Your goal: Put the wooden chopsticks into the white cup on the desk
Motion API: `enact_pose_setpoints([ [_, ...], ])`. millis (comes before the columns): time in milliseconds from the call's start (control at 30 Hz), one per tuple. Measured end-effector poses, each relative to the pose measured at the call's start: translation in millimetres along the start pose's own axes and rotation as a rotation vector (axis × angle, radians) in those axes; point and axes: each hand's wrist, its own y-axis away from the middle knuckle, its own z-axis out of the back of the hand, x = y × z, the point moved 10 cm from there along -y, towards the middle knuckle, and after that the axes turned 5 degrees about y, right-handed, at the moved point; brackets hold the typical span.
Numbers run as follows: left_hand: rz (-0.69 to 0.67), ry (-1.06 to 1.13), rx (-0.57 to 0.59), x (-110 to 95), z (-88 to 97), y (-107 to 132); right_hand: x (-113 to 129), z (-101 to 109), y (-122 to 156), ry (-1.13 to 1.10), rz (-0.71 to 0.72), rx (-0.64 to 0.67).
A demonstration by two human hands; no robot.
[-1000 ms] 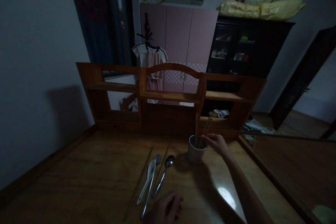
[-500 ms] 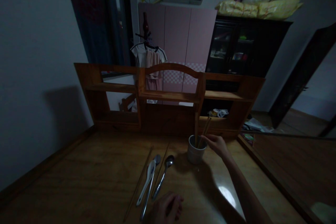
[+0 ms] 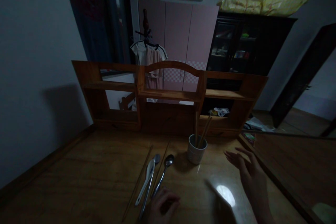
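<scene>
My right hand [image 3: 249,175] is open and empty over the right side of the table, apart from the grey-white cup [image 3: 194,155]. Several wooden chopsticks [image 3: 206,129] stand tilted in that cup. My left hand [image 3: 163,203] is loosely curled at the near edge of view, a gap showing between thumb and fingers and nothing visible in it. Just beyond it lies a metal spoon [image 3: 163,175]. To its left are a white spoon [image 3: 146,182], a second metal spoon [image 3: 156,158] partly beneath it, and two thin wooden chopsticks, a left one [image 3: 138,181] and a right one [image 3: 163,159].
A wooden shelf unit [image 3: 168,94] runs along the back of the wooden table [image 3: 99,171]. The table's raised right edge [image 3: 273,178] is beside my right hand. A wall [image 3: 39,112] borders the left side. Bright light reflects off the tabletop.
My right hand has let go of the chopsticks in the cup and drawn back to the right, its fingers spreading. My left hand has loosened slightly. The view has shifted a little.
</scene>
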Motion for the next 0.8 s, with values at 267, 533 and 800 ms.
enact_pose_setpoints([
  [267,0.064,0.018,-0.152,2,19.1,3,-18,-34,77,0.178,-0.070,0.076],
  [533,0.104,-0.497,-0.219,-17,73.2,-7,-19,-48,89,0.344,0.034,0.103],
  [800,0.194,-0.761,-0.115,-10,65.5,-18,-24,-50,92,0.349,0.089,0.112],
])
